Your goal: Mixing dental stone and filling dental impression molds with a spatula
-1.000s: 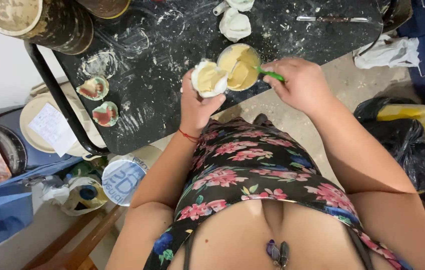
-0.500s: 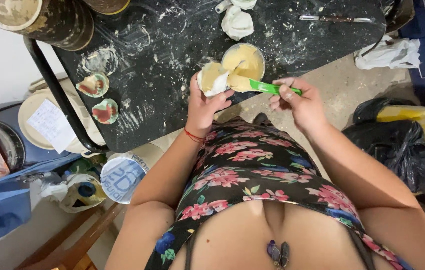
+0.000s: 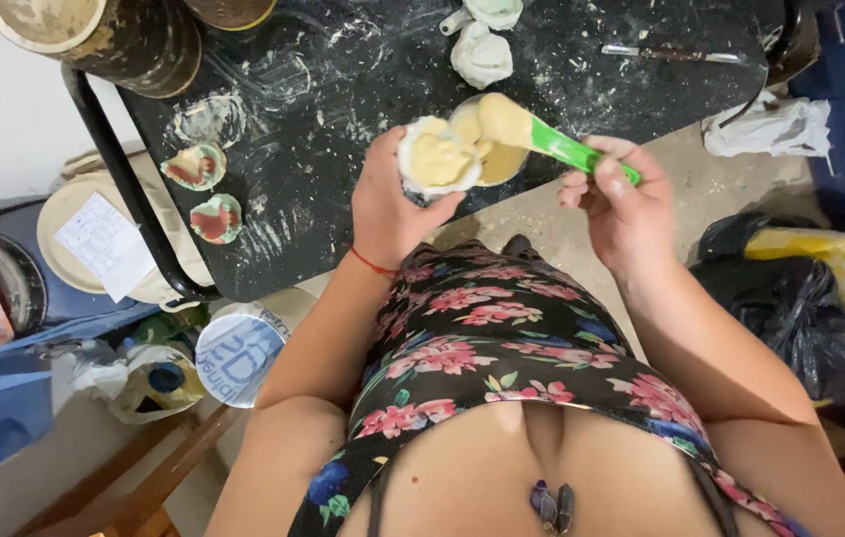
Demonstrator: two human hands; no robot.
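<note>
At the bench's front edge, my left hand cups a paste-filled mould from below — my right hand, fingers pinched tight, angles a green-handled spatula over the bowl.

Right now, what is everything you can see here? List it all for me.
small mould: one, white, filled with pale yellow paste, in the left hand
spatula: one, green handle, paste-loaded tip, in the right hand
bowl: one, holding yellow paste, on the table's near edge under the spatula
table: one, black, dusted white
small painted pieces: two, round, red and green, on the table's left side
white lumps: two, at the table's far edge
metal tool: one, far right of the table
buckets: two, caked, far left corner
black bag: one, on the floor at right
left hand: fingers wrapped round the mould
right hand: fingers gripping the spatula handle
</note>
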